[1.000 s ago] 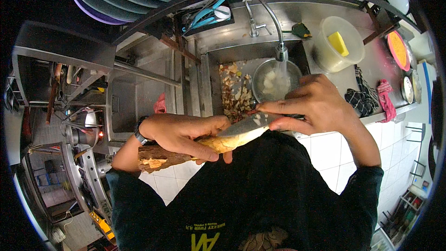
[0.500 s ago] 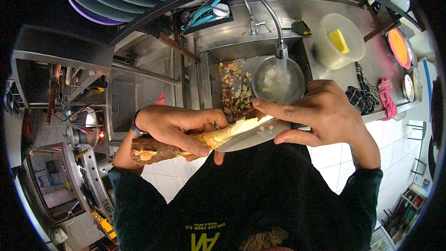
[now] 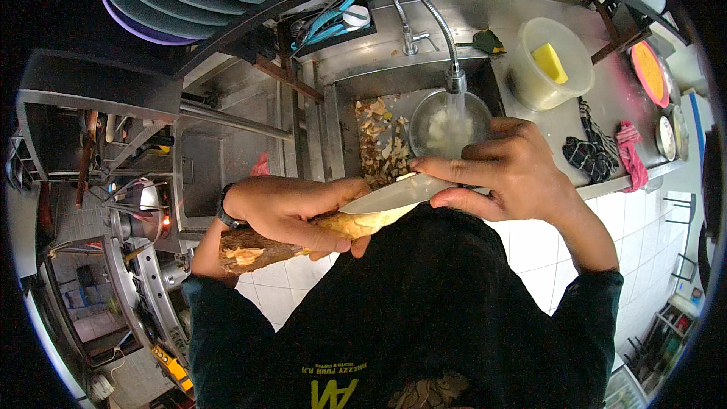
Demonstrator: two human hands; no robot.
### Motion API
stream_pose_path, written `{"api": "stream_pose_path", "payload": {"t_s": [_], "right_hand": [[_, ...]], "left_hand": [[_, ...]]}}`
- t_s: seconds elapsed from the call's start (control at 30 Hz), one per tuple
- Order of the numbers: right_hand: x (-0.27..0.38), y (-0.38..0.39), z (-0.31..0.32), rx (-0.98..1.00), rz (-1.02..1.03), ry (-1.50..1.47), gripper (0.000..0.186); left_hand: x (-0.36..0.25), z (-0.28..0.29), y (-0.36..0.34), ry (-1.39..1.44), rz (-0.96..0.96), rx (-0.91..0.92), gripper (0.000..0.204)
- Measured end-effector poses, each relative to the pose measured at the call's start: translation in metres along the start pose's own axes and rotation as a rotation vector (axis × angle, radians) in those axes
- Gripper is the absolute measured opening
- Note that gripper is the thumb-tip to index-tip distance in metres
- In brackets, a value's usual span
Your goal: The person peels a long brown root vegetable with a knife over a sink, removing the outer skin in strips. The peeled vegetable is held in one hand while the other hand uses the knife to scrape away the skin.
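My left hand (image 3: 284,208), with a dark band at the wrist, is wrapped round a thick cassava root (image 3: 254,251). Rough brown skin covers the root's near left end, while its right part is peeled to pale yellow flesh. In my right hand (image 3: 519,170) is a knife; its broad, pointed blade (image 3: 394,195) lies over the peeled part, tip toward my left fingers. My right fingers hide the handle. Beyond my hands, a round bowl (image 3: 478,140) with pale pieces stands in the sink (image 3: 348,82), under water running from the tap (image 3: 455,79).
Brown and pale peelings (image 3: 379,136) litter the sink floor. At right on the counter stand a translucent tub (image 3: 530,87) with a yellow sponge (image 3: 550,63), a dark patterned cloth (image 3: 591,155) and a pink cloth (image 3: 630,155). A second basin (image 3: 204,174) is at left.
The knife blade has come up from below the root to lie across its top, and its tip now points left. The root's far end has shifted toward my body.
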State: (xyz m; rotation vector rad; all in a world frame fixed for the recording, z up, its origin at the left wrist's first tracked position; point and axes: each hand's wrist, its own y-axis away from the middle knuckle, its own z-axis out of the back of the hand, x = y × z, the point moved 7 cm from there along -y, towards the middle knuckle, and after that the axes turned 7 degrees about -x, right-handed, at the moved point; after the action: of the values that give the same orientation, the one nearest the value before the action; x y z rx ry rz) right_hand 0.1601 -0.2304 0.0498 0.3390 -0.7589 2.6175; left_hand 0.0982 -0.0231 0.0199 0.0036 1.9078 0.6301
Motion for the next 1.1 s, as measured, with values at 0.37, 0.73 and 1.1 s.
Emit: {"api": "stream_pose_path", "payload": {"t_s": [0.37, 0.73, 1.1], "right_hand": [[0.003, 0.001, 0.013, 0.025, 0.038, -0.122, 0.065], [0.006, 0.002, 0.014, -0.014, 0.036, -0.028, 0.057], [-0.005, 0.01, -0.005, -0.039, 0.043, -0.059, 0.049]], "left_hand": [[-0.004, 0.003, 0.003, -0.051, 0.015, 0.03, 0.044], [-0.012, -0.002, 0.002, -0.045, -0.025, 0.074, 0.04], [0.002, 0.0, 0.0, -0.06, -0.014, 0.048, 0.045]]}}
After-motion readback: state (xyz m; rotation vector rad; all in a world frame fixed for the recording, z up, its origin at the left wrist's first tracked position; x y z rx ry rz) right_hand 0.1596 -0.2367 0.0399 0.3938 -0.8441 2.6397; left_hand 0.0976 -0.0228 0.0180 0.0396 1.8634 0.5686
